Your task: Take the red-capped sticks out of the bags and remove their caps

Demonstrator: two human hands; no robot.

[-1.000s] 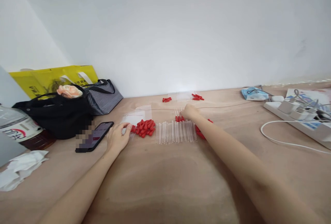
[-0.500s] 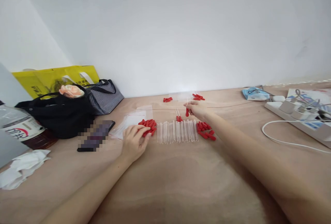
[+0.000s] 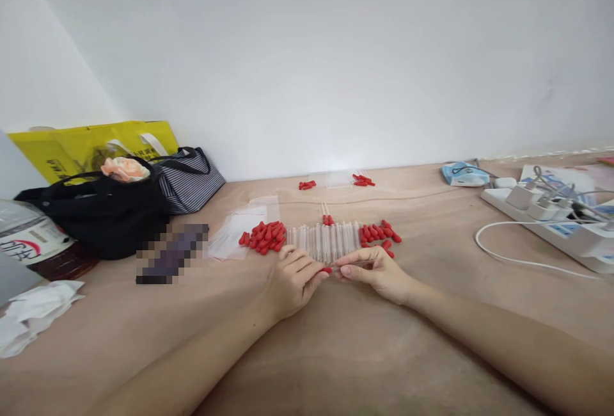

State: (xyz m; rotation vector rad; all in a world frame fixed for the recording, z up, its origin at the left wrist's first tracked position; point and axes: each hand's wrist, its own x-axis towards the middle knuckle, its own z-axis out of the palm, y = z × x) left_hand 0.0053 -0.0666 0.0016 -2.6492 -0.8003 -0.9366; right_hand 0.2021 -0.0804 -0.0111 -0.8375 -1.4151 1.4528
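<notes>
My left hand (image 3: 292, 278) pinches a small red rubber cap (image 3: 327, 270) at its fingertips. My right hand (image 3: 377, 271) grips a clear thin tube (image 3: 352, 264), its end meeting the cap. Both hands sit together just in front of a row of clear tubes (image 3: 323, 242) lying on the wooden table (image 3: 336, 352). A pile of red caps (image 3: 263, 237) lies left of the row, and another pile of red caps (image 3: 378, 233) lies right of it. Two capped tubes (image 3: 327, 216) rest just behind the row.
Clear plastic bags (image 3: 240, 227) lie left of the caps. A phone (image 3: 170, 255), a black bag (image 3: 100, 211), a striped bag (image 3: 189, 179) and a yellow bag (image 3: 91, 144) stand at left. A bottle (image 3: 33, 243) and tissue (image 3: 33, 313) sit far left. A power strip with cables (image 3: 551, 221) lies right.
My left hand left the cap pile holding a cap and moved right. My right hand drew back from behind the tube row with a tube, and both hands met in front.
</notes>
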